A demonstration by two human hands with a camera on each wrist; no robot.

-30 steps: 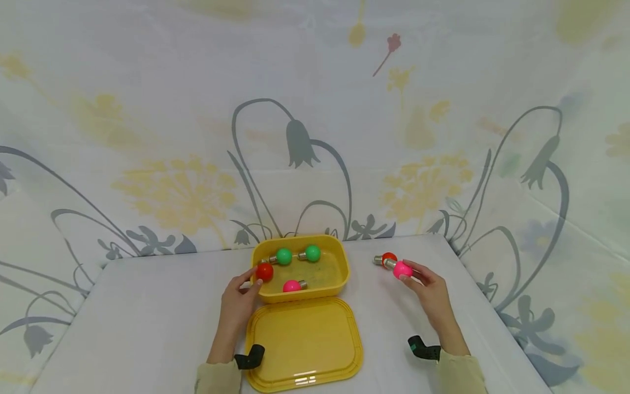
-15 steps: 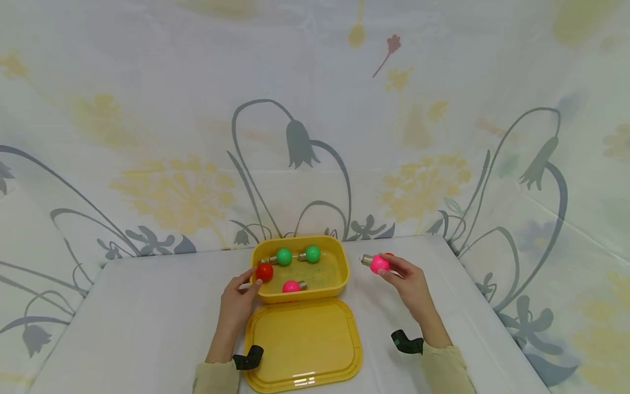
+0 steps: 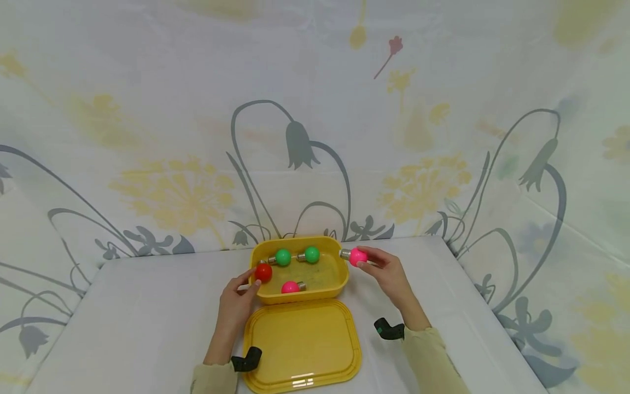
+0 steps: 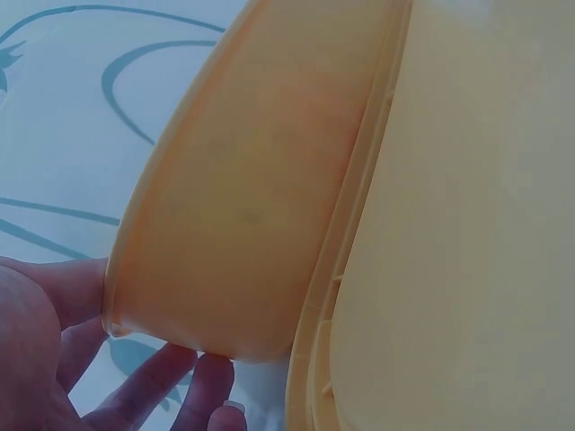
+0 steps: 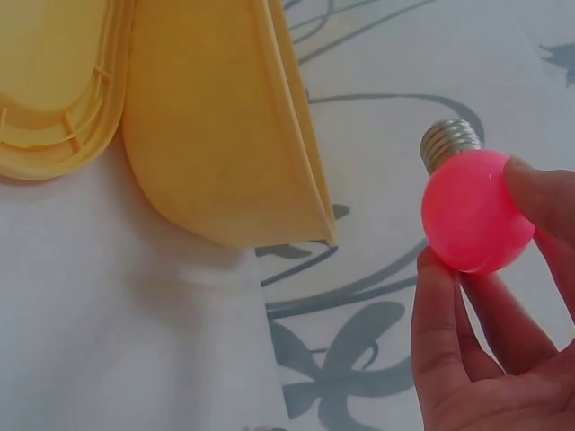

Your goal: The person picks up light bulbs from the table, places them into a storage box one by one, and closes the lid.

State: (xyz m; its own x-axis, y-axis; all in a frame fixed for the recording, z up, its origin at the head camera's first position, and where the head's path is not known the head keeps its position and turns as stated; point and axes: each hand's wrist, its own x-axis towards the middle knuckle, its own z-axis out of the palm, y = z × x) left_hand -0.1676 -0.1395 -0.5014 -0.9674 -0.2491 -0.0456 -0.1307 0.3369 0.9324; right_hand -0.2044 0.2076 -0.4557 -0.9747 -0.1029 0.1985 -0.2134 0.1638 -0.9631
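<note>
A yellow plastic box stands on the table, holding two green bulbs, a red bulb and a pink bulb. My left hand grips the box's left end; in the left wrist view its thumb is at the rim and its fingers lie against the outside wall. Beside the box's right rim, my right hand pinches another pink bulb by its round part. This bulb's metal screw base points away from the palm, as the right wrist view shows.
A yellow lid lies flat in front of the box. White cloth covers the table, and a flower-patterned cloth rises behind it. The loose red bulb seen earlier on the right is hidden behind my right hand.
My right hand has carried the pink bulb leftward, from beside the loose red bulb on the table to the box's right rim. My left hand has stayed at the box.
</note>
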